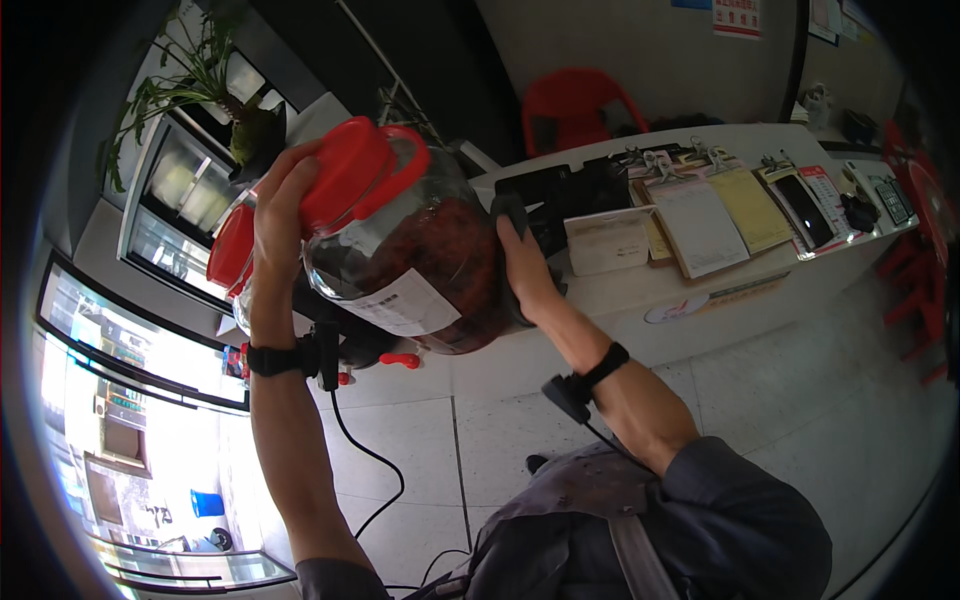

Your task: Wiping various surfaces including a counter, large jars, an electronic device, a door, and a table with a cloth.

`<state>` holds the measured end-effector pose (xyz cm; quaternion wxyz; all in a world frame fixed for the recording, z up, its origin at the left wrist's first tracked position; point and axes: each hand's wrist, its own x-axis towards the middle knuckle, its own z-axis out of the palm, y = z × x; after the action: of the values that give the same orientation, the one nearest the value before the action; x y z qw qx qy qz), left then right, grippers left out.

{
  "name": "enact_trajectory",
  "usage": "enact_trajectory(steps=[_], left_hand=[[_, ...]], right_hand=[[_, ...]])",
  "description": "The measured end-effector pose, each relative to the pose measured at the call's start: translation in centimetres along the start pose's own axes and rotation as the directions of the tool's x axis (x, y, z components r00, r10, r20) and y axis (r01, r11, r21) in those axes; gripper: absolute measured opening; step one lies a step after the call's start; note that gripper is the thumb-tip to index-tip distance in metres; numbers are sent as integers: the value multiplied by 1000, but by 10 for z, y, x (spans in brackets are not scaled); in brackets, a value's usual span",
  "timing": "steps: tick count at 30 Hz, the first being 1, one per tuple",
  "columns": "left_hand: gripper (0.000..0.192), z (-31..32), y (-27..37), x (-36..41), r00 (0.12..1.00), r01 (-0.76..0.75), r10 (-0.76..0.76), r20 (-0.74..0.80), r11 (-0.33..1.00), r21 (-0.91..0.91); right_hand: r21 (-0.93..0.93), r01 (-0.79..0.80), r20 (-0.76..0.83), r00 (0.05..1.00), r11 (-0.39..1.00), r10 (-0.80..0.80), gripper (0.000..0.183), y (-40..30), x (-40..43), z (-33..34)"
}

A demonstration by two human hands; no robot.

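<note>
A large clear jar with dark reddish contents and a white printed label is tilted at the counter's left part. Its red screw lid has a red carrying handle. My left hand grips the side of that lid, fingers curled over its top. On the jar's other side, my right hand holds a dark, soft-looking thing, perhaps a cloth or pad, against the glass. Most of the right fingers are hidden behind it. Another jar with a red lid is partly hidden behind my left wrist.
Along the white counter are a small white box, clipboards with paper pads, a dark phone and a calculator. A potted plant rises at upper left. Red taps show below the jar. Cables hang from both wrist straps.
</note>
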<state>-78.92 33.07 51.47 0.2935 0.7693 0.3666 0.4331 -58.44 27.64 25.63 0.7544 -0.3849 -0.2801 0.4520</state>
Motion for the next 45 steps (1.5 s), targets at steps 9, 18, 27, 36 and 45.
enact_trajectory(steps=[9, 18, 27, 36, 45], left_hand=[[46, -6, -16, 1, 993, -119, 119, -13, 993, -7], [55, -13, -10, 2, 985, -171, 170, 39, 985, 36], [54, -23, -25, 1, 975, -223, 222, 23, 968, 116], [73, -19, -9, -9, 997, -55, 50, 51, 993, 105], [111, -18, -41, -41, 962, -247, 271, -40, 919, 308]], right_hand=[[-310, 304, 18, 949, 901, -315, 67, 29, -101, 15], [-499, 866, 638, 337, -39, -692, 58, -48, -97, 86], [-102, 908, 935, -52, -406, -350, 41, -7, -80, 70], [-121, 973, 992, 115, 198, 41, 33, 7, -88, -13], [-69, 960, 996, 80, -270, 30, 24, 15, -85, -78]])
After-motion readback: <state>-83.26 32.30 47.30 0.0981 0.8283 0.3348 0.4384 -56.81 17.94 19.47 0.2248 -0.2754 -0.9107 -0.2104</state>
